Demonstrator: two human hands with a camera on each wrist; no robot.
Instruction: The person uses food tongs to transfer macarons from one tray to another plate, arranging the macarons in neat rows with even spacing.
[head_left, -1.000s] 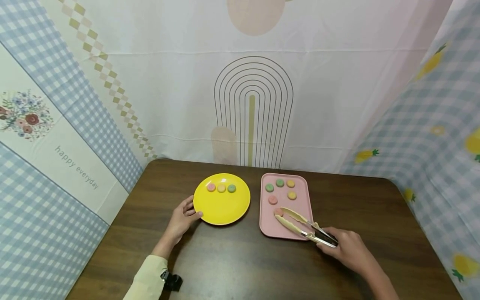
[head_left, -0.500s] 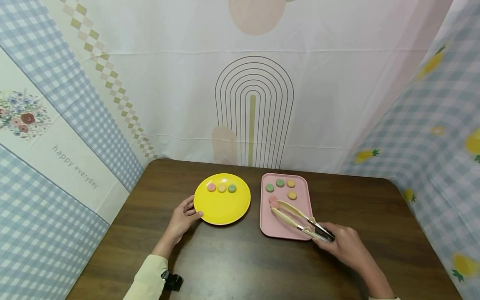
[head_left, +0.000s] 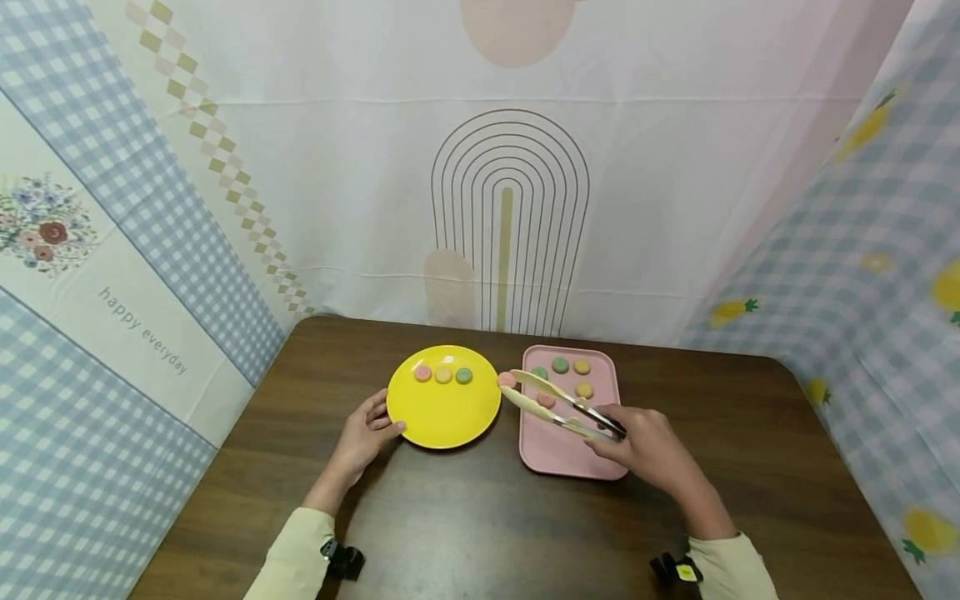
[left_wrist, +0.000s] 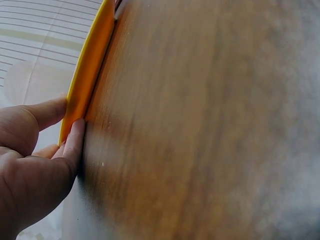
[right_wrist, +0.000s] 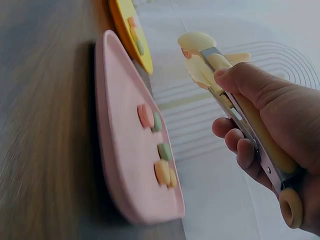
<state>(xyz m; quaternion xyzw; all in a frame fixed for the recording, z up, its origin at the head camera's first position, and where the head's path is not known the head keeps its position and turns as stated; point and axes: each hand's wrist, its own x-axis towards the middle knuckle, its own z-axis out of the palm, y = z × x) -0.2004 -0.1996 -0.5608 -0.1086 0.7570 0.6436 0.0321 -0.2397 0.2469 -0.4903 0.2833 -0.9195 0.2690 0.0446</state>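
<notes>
My left hand (head_left: pixel 362 442) pinches the left rim of a yellow plate (head_left: pixel 442 418), thumb on top and fingers underneath. Pink (head_left: pixel 423 374), yellow and green macarons lie in a row on that plate. My right hand (head_left: pixel 651 446) grips metal tongs (head_left: pixel 528 406) with cream-coloured tips. Between the tips is a pink macaron (head_left: pixel 506 380), held up over the gap between the plate and a pink tray (head_left: pixel 551 454). In the right wrist view the tongs' tips (right_wrist: pixel 197 40) partly hide this macaron. The tray carries another pink macaron (right_wrist: pixel 145 115), plus green and yellow ones.
Plate and tray stand side by side near the back of a dark wooden table (head_left: pixel 465 517). Behind them hangs a white printed cloth (head_left: pixel 360 208). Checked cloths (head_left: pixel 825 275) hang at both sides. Each wrist wears a black device (head_left: pixel 345 562).
The tongs have lifted one pink macaron from the tray and moved it left and up, towards the plate. My right hand has travelled with them. The left hand stays on the plate rim.
</notes>
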